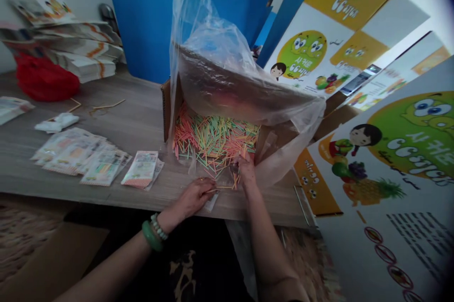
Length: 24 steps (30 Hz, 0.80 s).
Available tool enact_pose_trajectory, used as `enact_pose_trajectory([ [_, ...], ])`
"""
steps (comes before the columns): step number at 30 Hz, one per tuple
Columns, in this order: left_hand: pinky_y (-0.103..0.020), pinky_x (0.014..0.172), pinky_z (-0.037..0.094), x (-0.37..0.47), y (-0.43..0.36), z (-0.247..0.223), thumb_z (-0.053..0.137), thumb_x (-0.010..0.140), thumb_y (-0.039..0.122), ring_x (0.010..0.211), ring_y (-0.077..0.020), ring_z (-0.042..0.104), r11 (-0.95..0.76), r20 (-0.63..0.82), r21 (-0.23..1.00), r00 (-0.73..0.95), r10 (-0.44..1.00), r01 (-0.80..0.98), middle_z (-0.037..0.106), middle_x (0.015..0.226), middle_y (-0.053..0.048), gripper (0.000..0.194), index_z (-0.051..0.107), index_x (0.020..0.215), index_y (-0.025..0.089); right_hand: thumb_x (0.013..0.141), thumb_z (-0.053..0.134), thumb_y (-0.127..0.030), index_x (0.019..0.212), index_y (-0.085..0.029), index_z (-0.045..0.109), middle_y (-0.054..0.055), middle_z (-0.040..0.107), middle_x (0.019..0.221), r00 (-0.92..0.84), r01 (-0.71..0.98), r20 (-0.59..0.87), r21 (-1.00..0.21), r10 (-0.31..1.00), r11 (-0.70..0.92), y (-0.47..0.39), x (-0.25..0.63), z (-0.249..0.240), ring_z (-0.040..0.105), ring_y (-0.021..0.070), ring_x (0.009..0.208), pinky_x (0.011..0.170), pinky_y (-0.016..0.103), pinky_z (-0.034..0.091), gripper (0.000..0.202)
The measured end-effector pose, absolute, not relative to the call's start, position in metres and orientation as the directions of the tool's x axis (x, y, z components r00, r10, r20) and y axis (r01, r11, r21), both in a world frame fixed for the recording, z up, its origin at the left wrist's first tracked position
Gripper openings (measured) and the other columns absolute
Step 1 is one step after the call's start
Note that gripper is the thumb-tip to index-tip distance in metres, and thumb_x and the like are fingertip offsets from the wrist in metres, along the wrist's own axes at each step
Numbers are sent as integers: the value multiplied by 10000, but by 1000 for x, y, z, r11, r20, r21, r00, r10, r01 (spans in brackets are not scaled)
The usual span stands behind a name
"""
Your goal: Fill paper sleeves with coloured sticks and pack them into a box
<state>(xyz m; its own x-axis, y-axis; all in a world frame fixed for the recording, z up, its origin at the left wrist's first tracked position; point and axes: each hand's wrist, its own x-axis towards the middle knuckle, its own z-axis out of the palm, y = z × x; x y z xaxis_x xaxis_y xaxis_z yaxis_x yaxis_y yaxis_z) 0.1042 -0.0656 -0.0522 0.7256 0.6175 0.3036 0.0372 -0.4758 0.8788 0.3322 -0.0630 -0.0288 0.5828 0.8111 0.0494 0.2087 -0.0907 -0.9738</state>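
Observation:
A heap of thin coloured sticks, pink, green and yellow, lies in a cardboard box lined with a clear plastic bag, its open side towards me. My right hand is at the heap's near right edge, fingers curled on some sticks and partly hidden. My left hand, with a ring, beads and a green bangle at the wrist, rests near the table's front edge. Its fingers are closed around one end of a pale yellow stick. A small clear packet shows just under these fingers.
Filled flat packets lie on the table at left, with more packets beside the box. Behind them are a crumpled white tissue, a red bag and stacked cartons. Large printed boxes crowd the right side.

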Motion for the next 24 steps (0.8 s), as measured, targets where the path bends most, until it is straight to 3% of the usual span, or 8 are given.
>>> enact_pose_trajectory([
  [3, -407, 951, 513, 98, -70, -48, 533, 964, 320, 1016, -247, 664, -464, 315, 883, 645, 696, 70, 758, 1032, -112, 248, 740, 878, 214, 804, 474, -474, 868, -257, 456, -2, 599, 757, 601, 177, 35, -980, 799, -90, -71, 327, -26, 594, 177, 716, 722, 322, 503, 227],
  [7, -390, 834, 512, 91, -74, -45, 554, 931, 319, 832, -238, 630, -436, 304, 890, 544, 783, 131, 708, 839, -82, 223, 735, 855, 213, 882, 432, -411, 917, -253, 494, 76, 683, 966, 498, 274, 51, -956, 866, -102, -83, 318, -18, 649, 216, 899, 854, 372, 519, 174],
  [11, -371, 883, 516, 81, -85, -47, 601, 920, 360, 893, -234, 651, -201, 156, 976, 363, 919, 89, 729, 892, -59, 213, 763, 904, 223, 920, 413, -326, 916, -257, 532, 62, 692, 970, 394, 424, 120, -903, 911, -64, -83, 288, -16, 640, 220, 974, 942, 375, 493, 138],
  [15, -326, 832, 543, 68, -95, -50, 684, 877, 423, 869, -224, 664, 5, -2, 1000, 205, 979, -14, 727, 823, -32, 231, 788, 868, 217, 934, 408, -275, 942, -258, 540, 43, 679, 973, 279, 457, 99, -888, 955, -41, -68, 247, -25, 630, 198, 954, 906, 324, 489, 134],
  [20, -335, 815, 567, 50, -97, -52, 801, 763, 492, 866, -234, 693, 153, -128, 975, 158, 979, -159, 769, 893, -49, 347, 810, 935, 191, 870, 462, -253, 885, -253, 533, 10, 636, 855, 174, 495, 56, -868, 983, -38, -57, 221, -42, 584, 196, 840, 829, 320, 478, 72],
  [22, -365, 823, 579, 46, -95, -48, 788, 764, 516, 874, -251, 708, 139, -114, 978, 163, 980, -156, 780, 914, -62, 394, 806, 963, 177, 846, 476, -259, 824, -252, 505, 1, 614, 823, 148, 502, 81, -865, 986, -4, -59, 221, -48, 567, 196, 809, 790, 318, 473, 38],
  [24, -414, 924, 573, 45, -89, -41, 735, 821, 495, 987, -275, 718, 14, -2, 998, 186, 983, -66, 790, 1016, -84, 365, 795, 989, 177, 843, 481, -260, 787, -252, 486, -5, 600, 792, 124, 505, 116, -862, 985, 38, -62, 223, -52, 560, 197, 785, 768, 318, 474, 57],
])
